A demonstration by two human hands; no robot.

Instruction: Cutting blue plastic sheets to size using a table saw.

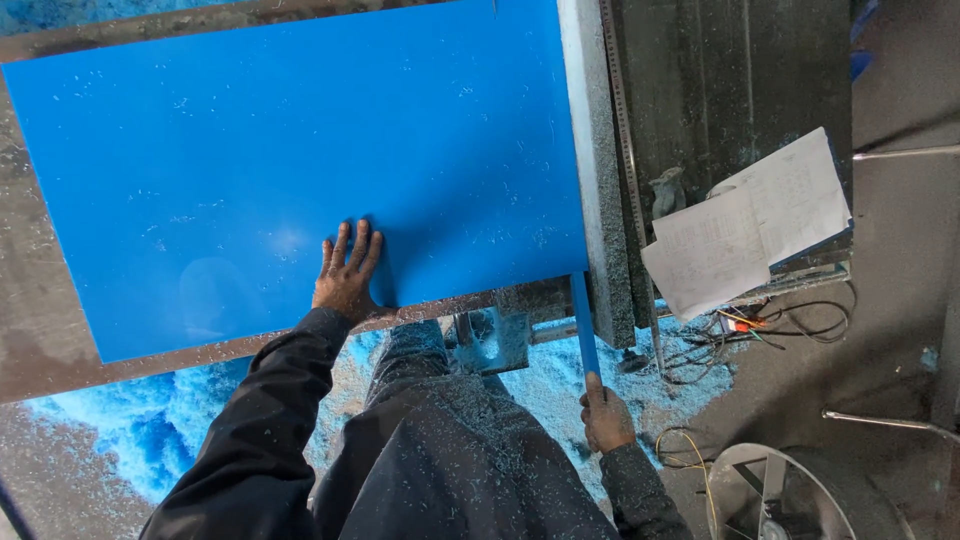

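Head view looks straight down on a large flat blue plastic sheet [300,170] lying on a grey, dust-strewn saw counter [40,330], its right edge against a pale grey straight fence rail [597,180]. The left hand [346,278] lies flat on the sheet near its front edge, fingers [352,244] spread apart and pressing down, gripping nothing. The right hand [606,415] is below the counter edge, fingers closed around the lower end of a narrow blue plastic strip [583,325] that runs along the sheet's right edge beside the rail and juts out over the floor.

Blue plastic shavings [150,430] are heaped on the floor under the counter and dust the person's dark sleeves. To the right, white paper sheets [750,225] rest on a machine ledge above loose thin cables [760,330], and a round metal fan guard [780,495] shows at the bottom.

Judging from this, a clean job calls for even downward pressure from the flat palm so the sheet stays square to the rail, while the strip is drawn straight along its length, without twisting, and kept clear of the cables.
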